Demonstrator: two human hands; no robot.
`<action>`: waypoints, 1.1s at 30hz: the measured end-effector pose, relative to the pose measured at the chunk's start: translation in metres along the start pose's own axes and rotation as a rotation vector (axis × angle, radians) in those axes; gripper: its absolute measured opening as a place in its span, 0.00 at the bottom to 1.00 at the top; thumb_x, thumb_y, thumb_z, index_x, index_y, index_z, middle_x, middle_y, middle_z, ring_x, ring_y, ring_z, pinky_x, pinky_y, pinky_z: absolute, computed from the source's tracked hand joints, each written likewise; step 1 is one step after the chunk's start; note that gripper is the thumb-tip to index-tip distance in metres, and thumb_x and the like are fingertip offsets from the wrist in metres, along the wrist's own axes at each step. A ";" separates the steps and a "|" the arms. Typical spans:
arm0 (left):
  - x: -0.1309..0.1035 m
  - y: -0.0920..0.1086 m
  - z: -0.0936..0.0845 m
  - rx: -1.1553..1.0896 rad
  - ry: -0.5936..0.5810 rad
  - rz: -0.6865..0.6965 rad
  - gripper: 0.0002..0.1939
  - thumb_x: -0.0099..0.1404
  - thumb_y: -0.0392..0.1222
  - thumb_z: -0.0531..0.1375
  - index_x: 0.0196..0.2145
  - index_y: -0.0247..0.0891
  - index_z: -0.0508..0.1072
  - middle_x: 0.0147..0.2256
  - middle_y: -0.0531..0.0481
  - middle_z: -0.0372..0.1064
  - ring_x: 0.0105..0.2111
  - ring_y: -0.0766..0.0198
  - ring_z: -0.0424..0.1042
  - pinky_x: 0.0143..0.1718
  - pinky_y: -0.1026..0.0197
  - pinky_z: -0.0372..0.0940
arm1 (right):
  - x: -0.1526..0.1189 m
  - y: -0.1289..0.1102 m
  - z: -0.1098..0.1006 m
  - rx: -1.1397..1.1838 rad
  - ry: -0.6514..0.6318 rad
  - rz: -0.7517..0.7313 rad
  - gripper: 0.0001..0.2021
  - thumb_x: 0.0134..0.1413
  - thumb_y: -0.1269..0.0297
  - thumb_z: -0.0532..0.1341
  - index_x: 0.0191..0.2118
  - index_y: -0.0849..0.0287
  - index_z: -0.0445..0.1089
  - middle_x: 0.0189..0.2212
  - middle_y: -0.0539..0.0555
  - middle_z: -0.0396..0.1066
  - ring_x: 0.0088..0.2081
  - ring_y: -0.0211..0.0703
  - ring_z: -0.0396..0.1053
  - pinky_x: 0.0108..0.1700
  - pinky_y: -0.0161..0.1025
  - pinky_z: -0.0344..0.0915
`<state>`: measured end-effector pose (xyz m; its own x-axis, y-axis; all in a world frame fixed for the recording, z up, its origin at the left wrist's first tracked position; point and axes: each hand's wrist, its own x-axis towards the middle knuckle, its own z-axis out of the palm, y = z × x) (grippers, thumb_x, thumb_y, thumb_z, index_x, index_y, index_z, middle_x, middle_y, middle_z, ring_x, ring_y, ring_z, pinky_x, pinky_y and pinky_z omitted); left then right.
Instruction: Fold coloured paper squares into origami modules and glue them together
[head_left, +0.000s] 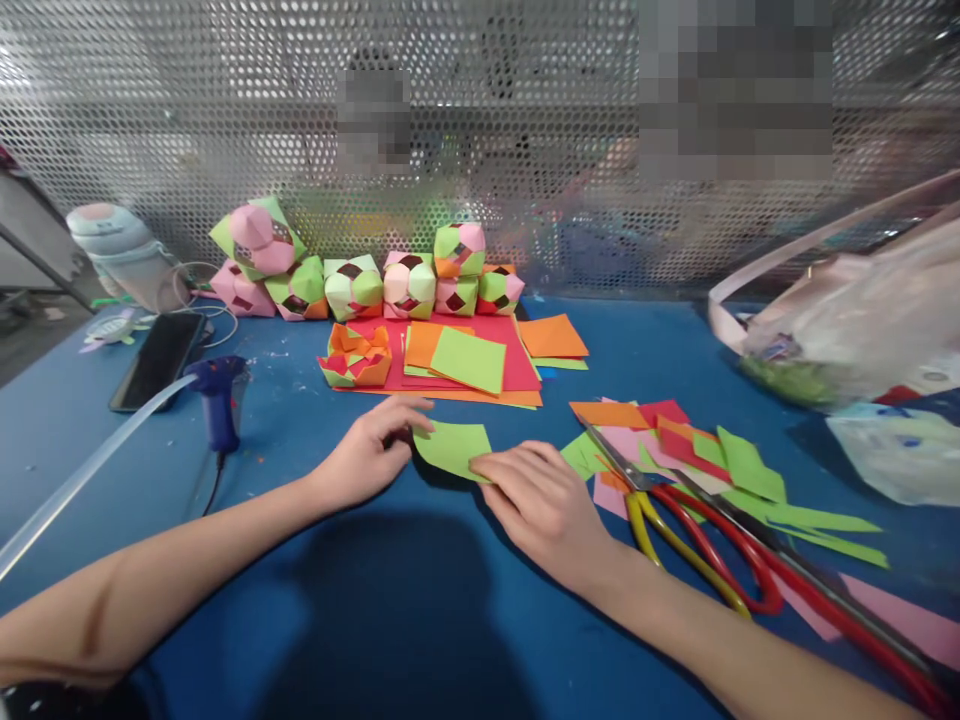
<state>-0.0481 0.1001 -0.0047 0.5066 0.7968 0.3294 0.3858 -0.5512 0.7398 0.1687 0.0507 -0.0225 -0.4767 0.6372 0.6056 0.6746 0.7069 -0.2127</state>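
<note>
Both our left hand [375, 440] and right hand [536, 505], apart, held green paper [452, 446] inside the table's [637, 335] back edge, seemingly positioning it, next likely needing alignment.

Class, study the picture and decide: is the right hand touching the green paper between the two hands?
Touching. The head view shows the right hand with its fingertips lying over the right edge of the green paper.

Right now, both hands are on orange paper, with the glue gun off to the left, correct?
Wrong colour: in the head view, the paper is green, not orange. The left hand and right hand are on it, with the glue gun off to the left.
</note>
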 end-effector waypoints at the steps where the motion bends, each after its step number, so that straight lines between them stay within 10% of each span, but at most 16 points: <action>1: -0.002 0.002 0.001 0.085 -0.015 0.086 0.18 0.54 0.24 0.50 0.40 0.36 0.70 0.53 0.41 0.62 0.53 0.58 0.63 0.51 0.54 0.62 | 0.000 0.000 0.000 -0.005 -0.001 0.009 0.08 0.56 0.77 0.54 0.38 0.61 0.67 0.32 0.53 0.74 0.34 0.41 0.70 0.41 0.43 0.60; 4: -0.009 0.008 0.004 0.298 -0.062 0.303 0.17 0.56 0.27 0.54 0.42 0.37 0.70 0.57 0.39 0.56 0.60 0.52 0.52 0.57 0.47 0.54 | -0.001 -0.001 0.000 0.000 -0.033 0.004 0.07 0.56 0.76 0.54 0.36 0.61 0.68 0.30 0.53 0.73 0.33 0.41 0.69 0.39 0.42 0.59; 8: -0.012 0.010 0.006 0.347 -0.094 0.398 0.08 0.59 0.32 0.56 0.37 0.38 0.70 0.46 0.43 0.68 0.53 0.57 0.63 0.57 0.48 0.53 | -0.002 -0.003 0.001 0.024 -0.058 -0.002 0.07 0.57 0.74 0.54 0.34 0.61 0.68 0.28 0.53 0.72 0.32 0.40 0.68 0.38 0.40 0.58; 19: -0.011 0.011 0.009 0.263 -0.053 0.060 0.08 0.55 0.27 0.53 0.28 0.37 0.68 0.34 0.48 0.69 0.37 0.63 0.68 0.42 0.59 0.64 | 0.001 -0.004 -0.011 -0.150 -0.235 -0.039 0.10 0.57 0.75 0.51 0.29 0.60 0.67 0.25 0.53 0.69 0.30 0.41 0.64 0.32 0.40 0.54; 33: -0.017 0.018 0.012 0.422 -0.159 0.128 0.07 0.63 0.33 0.51 0.33 0.35 0.69 0.34 0.45 0.70 0.36 0.61 0.67 0.40 0.57 0.60 | -0.011 0.000 -0.019 -0.062 -0.200 -0.007 0.07 0.57 0.71 0.54 0.30 0.61 0.67 0.33 0.56 0.72 0.35 0.45 0.67 0.36 0.41 0.60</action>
<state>-0.0401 0.0742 -0.0044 0.6697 0.6864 0.2837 0.5759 -0.7211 0.3852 0.1850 0.0382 -0.0146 -0.5797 0.6849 0.4414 0.7012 0.6953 -0.1579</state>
